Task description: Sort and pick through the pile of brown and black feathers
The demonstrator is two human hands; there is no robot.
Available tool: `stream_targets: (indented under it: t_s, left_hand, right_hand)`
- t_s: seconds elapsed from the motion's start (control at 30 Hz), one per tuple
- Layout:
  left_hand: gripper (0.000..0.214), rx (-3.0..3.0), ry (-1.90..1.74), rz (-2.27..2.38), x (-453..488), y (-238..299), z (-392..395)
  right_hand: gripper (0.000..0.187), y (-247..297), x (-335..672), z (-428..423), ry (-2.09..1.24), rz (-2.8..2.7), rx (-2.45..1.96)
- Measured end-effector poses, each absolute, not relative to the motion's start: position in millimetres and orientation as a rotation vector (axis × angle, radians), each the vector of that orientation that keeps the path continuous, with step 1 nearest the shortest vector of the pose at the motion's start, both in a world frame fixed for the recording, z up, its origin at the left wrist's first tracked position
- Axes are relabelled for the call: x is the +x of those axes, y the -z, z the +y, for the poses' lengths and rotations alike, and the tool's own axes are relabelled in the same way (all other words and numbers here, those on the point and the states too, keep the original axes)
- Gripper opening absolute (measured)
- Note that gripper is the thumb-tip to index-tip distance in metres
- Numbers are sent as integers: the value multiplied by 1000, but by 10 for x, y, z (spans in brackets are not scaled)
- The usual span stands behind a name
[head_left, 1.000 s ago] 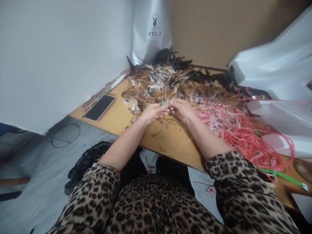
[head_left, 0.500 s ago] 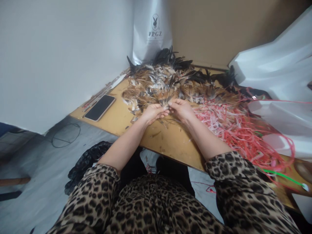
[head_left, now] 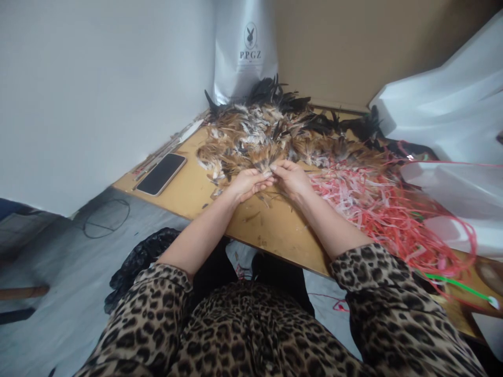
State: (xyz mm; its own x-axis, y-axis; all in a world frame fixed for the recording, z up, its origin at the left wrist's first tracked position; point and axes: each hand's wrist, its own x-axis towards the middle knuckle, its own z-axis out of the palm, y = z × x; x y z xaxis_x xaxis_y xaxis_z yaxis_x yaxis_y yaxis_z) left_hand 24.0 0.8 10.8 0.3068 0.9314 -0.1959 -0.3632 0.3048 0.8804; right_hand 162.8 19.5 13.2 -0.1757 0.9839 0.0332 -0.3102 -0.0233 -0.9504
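Note:
A big heap of brown, white and black feathers covers the back of a wooden table. My left hand and my right hand meet at the heap's near edge. Both are closed in a pinch on a small bunch of brown feathers that fans out above the fingers. The fingertips of the two hands touch each other around the bunch's stems.
A tangle of red and pink plastic strips lies right of my hands. A phone rests face down at the table's left edge. A silver bag stands at the back, white plastic sheeting at right, a black bag on the floor.
My hands have shifted slightly up and away with the bunch; otherwise almost nothing differs.

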Motion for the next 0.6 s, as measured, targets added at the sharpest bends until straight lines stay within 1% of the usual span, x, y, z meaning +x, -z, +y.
stream_targets:
  t_s: [0.23,0.37,0.6]
  left_hand:
    - [15,895,-1049,883,220,-107,8]
    - [16,920,-1046,909,212,-106,9]
    - [18,957,-1004,965,239,-129,-15]
  right_hand:
    - [31,-281,1752,207,-1535,-1002,-933]
    - [31,-364,1907,243,-1618,-1115,-992]
    - [30,-304,1851,226,-1414,-1301,-1089]
